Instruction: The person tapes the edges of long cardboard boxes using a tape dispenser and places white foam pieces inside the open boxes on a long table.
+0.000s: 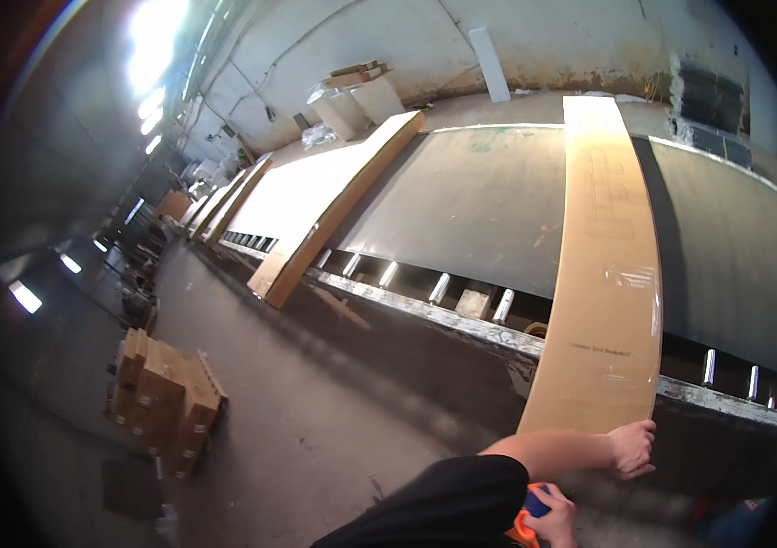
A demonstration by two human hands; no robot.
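Note:
A long flat cardboard box (603, 274) lies across the conveyor, its near end reaching over the front rail toward me. Clear tape shines on its top and right edge. My left arm crosses in front of me, and my left hand (631, 450) is closed at the box's near right corner, fingers curled against its edge. Below that forearm, my right hand (555, 518) grips an orange and blue tape dispenser (525, 527), which is partly hidden by the sleeve and fingers.
The conveyor belt (480, 201) has metal rollers (441, 288) along its near rail (462, 321). Another long box (338, 205) lies across it, with more farther left. Stacked cartons (165, 393) stand on the floor at left. A white panel (489, 64) leans on the wall.

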